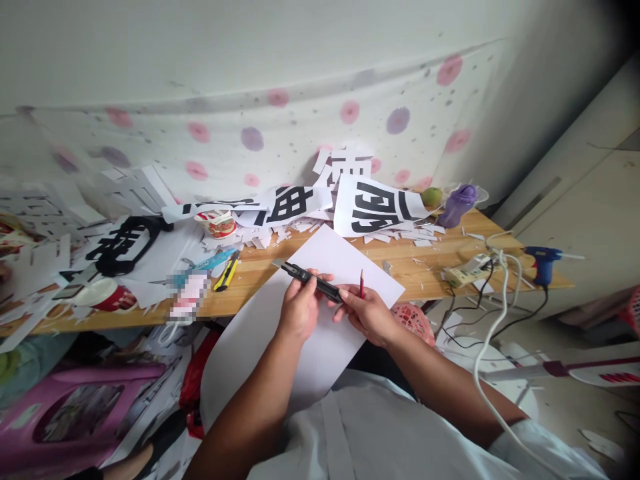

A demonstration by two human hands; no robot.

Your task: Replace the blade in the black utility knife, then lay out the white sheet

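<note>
A black utility knife [313,281] with its blade out is held in front of me over a large white sheet [327,263]. My left hand [301,305] is closed around the knife's front half, thumb on top, the blade pointing up and left. My right hand [369,315] pinches the rear end of the knife. In that same hand a red pencil [361,283] stands nearly upright, point up. The sheet lies partly on the wooden table [260,257] and hangs over its front edge towards my lap.
Printed sheets with black characters [375,207] and paper scraps line the back. On the left are a yellow cutter [227,271], a paper cup [107,295] and a food tub [216,225]. A purple bottle [459,205], power strip [470,270] and blue glue gun [544,262] are right, with trailing cables.
</note>
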